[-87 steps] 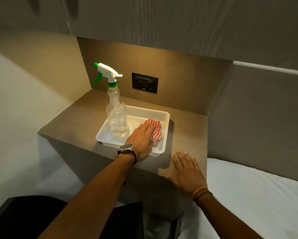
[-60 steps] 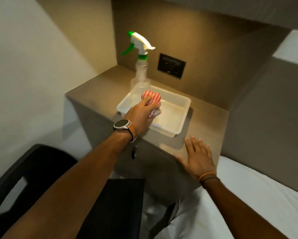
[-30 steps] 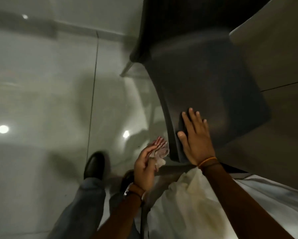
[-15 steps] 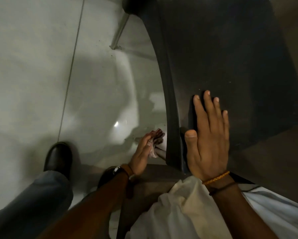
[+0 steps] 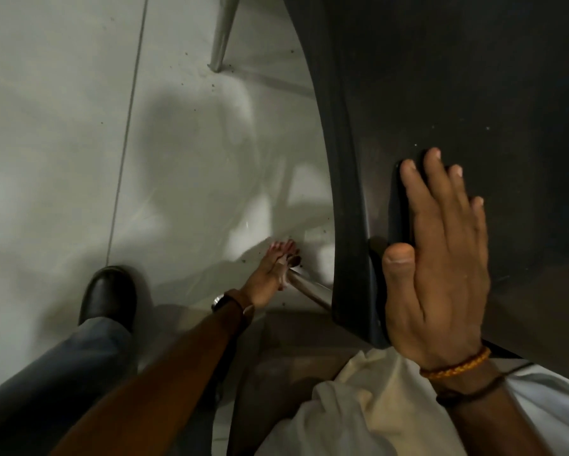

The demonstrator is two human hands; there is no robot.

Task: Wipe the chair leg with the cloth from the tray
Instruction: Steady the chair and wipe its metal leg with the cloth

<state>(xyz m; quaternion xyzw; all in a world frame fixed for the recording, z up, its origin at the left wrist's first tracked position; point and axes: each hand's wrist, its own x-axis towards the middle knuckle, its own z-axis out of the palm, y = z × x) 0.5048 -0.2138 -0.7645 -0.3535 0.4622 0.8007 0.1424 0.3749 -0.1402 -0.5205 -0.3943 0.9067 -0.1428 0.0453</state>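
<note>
I look straight down past a dark chair seat [image 5: 457, 93]. My left hand [image 5: 270, 274] reaches far down near the floor and holds the red-and-white striped cloth [image 5: 284, 262] against the near metal chair leg [image 5: 309, 287], close to its lower end. Only a small bit of the cloth shows between my fingers. My right hand [image 5: 441, 258] lies flat with spread fingers on the seat's near left corner. A second metal leg [image 5: 222, 31] stands at the top of the view. The tray is out of sight.
The floor is pale glossy tile [image 5: 63, 143] with a grout line and small specks of dirt. My black shoe [image 5: 109, 296] and grey trouser leg stand at the lower left. White fabric [image 5: 358, 406] lies at the lower right.
My left hand took the cloth out of the tray and carried it down to the chair leg, now lower along it. My right hand moved from the counter onto the seat. The view tilted down.
</note>
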